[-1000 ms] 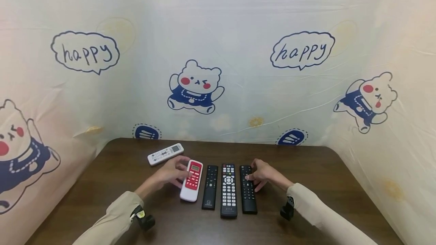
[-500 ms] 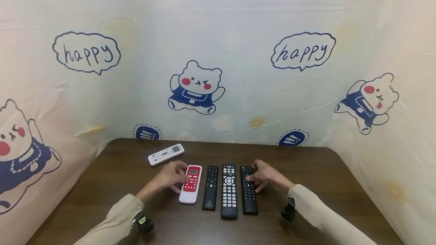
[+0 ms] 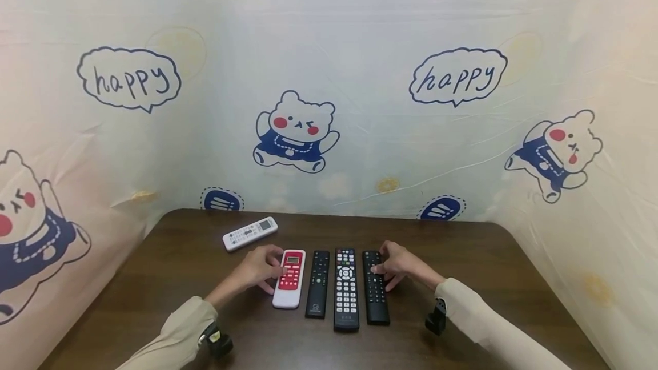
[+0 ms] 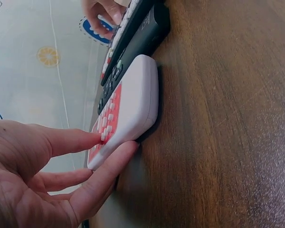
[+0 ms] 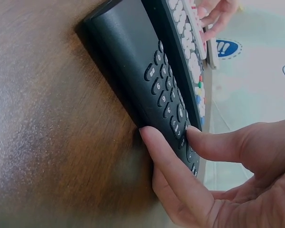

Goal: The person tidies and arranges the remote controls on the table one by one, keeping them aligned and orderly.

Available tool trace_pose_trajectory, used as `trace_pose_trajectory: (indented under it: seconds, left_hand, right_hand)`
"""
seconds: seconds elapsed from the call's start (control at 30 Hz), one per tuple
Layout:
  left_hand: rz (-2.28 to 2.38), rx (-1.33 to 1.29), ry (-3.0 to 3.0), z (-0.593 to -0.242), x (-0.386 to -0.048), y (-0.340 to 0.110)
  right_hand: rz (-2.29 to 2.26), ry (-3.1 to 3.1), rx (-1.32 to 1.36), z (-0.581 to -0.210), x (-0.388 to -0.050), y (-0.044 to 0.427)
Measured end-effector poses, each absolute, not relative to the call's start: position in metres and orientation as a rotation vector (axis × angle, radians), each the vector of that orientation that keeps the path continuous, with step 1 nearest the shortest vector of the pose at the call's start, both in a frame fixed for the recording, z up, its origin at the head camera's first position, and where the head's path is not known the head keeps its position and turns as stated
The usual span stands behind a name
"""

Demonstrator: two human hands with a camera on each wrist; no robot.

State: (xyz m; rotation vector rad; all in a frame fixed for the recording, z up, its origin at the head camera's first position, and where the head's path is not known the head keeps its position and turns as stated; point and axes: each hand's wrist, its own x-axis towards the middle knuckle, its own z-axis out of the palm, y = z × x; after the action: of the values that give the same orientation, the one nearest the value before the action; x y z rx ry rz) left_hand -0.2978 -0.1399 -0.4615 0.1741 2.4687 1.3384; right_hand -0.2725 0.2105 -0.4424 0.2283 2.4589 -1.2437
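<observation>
My left hand grips the upper left side of a white remote control with a red button panel. In the left wrist view the thumb lies on its buttons and the fingers touch its side and the table. At the right end of the row, my right hand holds a black remote control by its upper right side, thumb on top, fingers along the edge. Between these two lie a slim black remote control and a longer black one with white buttons, all roughly parallel.
A white remote control lies slanted behind my left hand, near the back of the dark wooden table. A pale curtain printed with bears encloses the back and sides.
The red and white remote control has come down toward me to lie flat, then shifted slightly right beside the slim black one, my left hand moving with it. The right hand has stayed put.
</observation>
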Motion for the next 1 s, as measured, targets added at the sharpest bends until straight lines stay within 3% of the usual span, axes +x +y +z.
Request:
trace_pose_trajectory:
  seconds: [1.0]
  left_hand:
    - [1.368, 0.182, 2.482, -0.4591, -0.293, -0.1423]
  right_hand:
    - [-1.298, 2.517, 0.159, -0.4478, -0.2716, 0.2109]
